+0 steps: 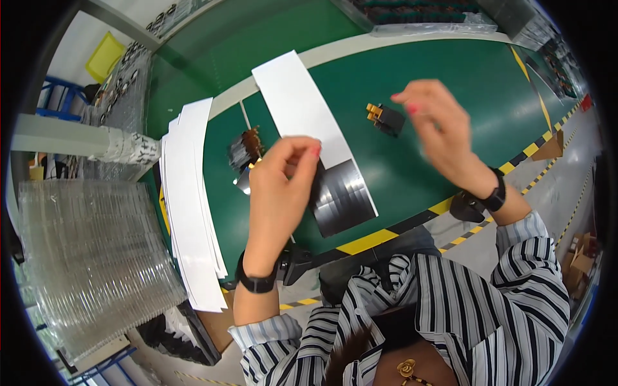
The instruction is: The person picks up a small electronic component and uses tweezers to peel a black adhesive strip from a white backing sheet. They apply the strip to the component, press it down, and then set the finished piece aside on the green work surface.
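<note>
My left hand is over the table with thumb and forefinger pinched together; anything between them is too small to make out. Beside it, a glossy black sheet lies on the near end of a long white paper strip. My right hand is raised to the right, slightly blurred, its fingers curled and thumb close to the forefinger. What it holds, if anything, cannot be seen. Left of that hand rests a small black block with orange-yellow parts. A cluster of small dark and copper-coloured pieces lies beyond my left hand.
A stack of white strips covers the green table's left end. Stacked clear plastic trays stand farther left, below a wrapped post. Yellow-black tape marks the near edge. Filled trays sit at the back.
</note>
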